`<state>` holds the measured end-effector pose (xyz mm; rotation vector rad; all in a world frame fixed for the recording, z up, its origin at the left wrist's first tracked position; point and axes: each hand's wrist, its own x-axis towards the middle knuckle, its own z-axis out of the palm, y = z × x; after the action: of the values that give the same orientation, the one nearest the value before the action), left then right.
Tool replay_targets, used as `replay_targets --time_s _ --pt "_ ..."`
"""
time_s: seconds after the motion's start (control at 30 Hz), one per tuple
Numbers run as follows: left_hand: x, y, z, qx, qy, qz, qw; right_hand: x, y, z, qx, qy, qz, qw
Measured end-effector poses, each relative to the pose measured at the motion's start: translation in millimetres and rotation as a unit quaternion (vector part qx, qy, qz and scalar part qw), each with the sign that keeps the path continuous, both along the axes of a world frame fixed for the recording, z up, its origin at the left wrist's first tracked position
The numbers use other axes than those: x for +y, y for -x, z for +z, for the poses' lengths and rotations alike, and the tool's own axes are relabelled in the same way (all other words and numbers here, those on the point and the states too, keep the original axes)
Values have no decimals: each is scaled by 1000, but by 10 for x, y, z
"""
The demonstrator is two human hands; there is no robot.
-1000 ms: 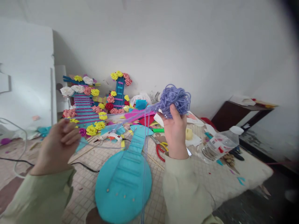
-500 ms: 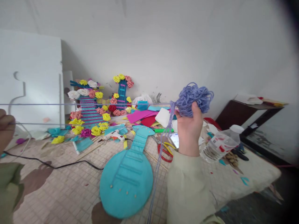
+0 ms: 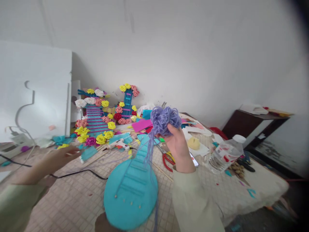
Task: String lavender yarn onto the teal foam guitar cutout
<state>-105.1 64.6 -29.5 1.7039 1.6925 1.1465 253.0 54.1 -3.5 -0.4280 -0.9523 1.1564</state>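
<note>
Right hand [image 3: 178, 146] raised above the tiled surface [image 3: 72, 199], fingers closed around a ball of purple yarn [image 3: 165, 120]. The lift appears to let the loose strands [image 3: 149, 151] hang free and fairly straight, down over the neck of the blue guitar shape [image 3: 131, 190] lying flat below. Left hand [image 3: 60, 157] low and out to the side, motion-blurred. The fingers seem stretched forward, but whether they pinch a strand cannot be told. Around: a glue gun [image 3: 117, 144] beyond the guitar shape, a black cable [image 3: 79, 173] running across the surface between the hands, red-handled scissors [image 3: 166, 160] just beside the right wrist, a water bottle [image 3: 224, 154] lying farther right, flower-covered models [image 3: 94, 120] near the wall. The cable crosses the ground under the left hand; nothing blocks the hanging strands
</note>
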Motion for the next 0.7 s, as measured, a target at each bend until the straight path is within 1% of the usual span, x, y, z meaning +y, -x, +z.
replay_targets --time_s 0.07,0.17,0.27,0.3,0.33,0.37,0.43,0.53,0.63,0.7 --pt "-39 -289 -56 20 2 -66 998 -24 51 -61 -5 4 8 1000" --pt "-197 -840 -63 25 -1 -174 984 -60 129 -142 2 22 15 1000" --pt "-382 -1352 -19 21 -3 -249 968 -107 185 -196 19 34 13 999" --pt "-428 -1478 -2 12 -8 -271 962 -125 194 -208 23 38 9 999" --pt "-460 -1573 14 4 -11 -274 962 -144 196 -219 26 42 5 999" --pt "-479 -1635 28 -2 -10 -280 960 -163 191 -228 25 48 1 999" --pt "-484 -1675 43 -24 -5 -282 959 -197 162 -248 21 57 -11 998" --pt "-452 -1594 36 -86 0 -272 959 -228 83 -292 31 75 -30 996" --pt "-418 -1468 26 -191 -6 -242 951 -230 -21 -367 48 109 -34 992" --pt "-399 -1388 46 -282 -22 -219 934 -217 -95 -433 49 133 -45 989"
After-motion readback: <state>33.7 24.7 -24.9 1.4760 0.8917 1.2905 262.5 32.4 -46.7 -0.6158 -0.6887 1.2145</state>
